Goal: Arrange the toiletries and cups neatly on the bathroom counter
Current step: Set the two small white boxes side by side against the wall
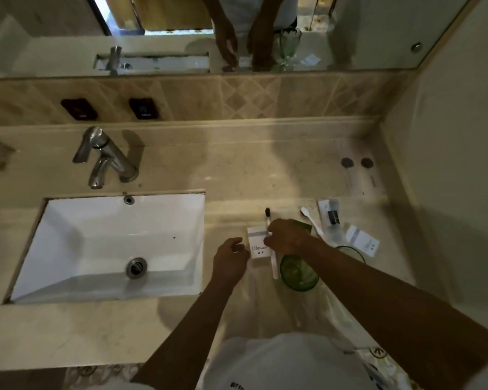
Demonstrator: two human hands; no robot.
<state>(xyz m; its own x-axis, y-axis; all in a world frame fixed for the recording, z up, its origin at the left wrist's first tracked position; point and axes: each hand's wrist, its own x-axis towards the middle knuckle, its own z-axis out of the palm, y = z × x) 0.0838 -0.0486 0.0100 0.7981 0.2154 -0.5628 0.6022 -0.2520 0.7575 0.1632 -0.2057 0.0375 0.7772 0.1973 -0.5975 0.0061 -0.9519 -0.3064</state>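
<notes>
Head view, right hand (286, 235): pinches a dark-bristled toothbrush (271, 243) over the white box (258, 244).
Left hand (230, 258): loosely curled, empty, beside the box.
Cups: green cup (299, 273) under the right wrist — clear glass (352, 253) behind.
Left: white toothbrush (312, 222), sachets (362, 240) scattered — early stage, I judge.

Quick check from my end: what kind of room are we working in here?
Most likely a hotel bathroom: a white sink with a chrome faucet set in a stone counter under a wall mirror, plus wrapped toiletry packets.
</notes>
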